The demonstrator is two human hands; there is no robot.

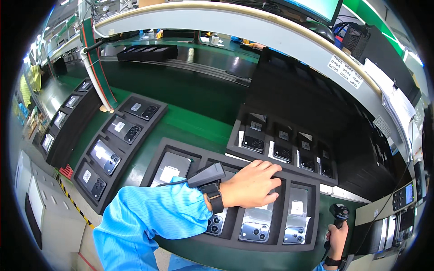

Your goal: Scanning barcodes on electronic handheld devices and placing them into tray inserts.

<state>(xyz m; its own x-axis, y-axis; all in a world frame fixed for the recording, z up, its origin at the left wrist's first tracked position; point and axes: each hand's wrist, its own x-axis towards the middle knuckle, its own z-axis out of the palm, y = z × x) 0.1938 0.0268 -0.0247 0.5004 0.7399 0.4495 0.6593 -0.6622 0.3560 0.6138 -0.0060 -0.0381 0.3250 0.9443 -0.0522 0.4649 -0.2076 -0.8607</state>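
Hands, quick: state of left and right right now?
Left hand: over the dark tray, fingers loosely bent; grip cannot be told.
Right hand: closed, holding the black handheld scanner.

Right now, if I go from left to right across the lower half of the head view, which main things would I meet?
White cabinet, blue sleeve, left hand, rightmost phone in the near tray, scanner in the right hand, small screen.
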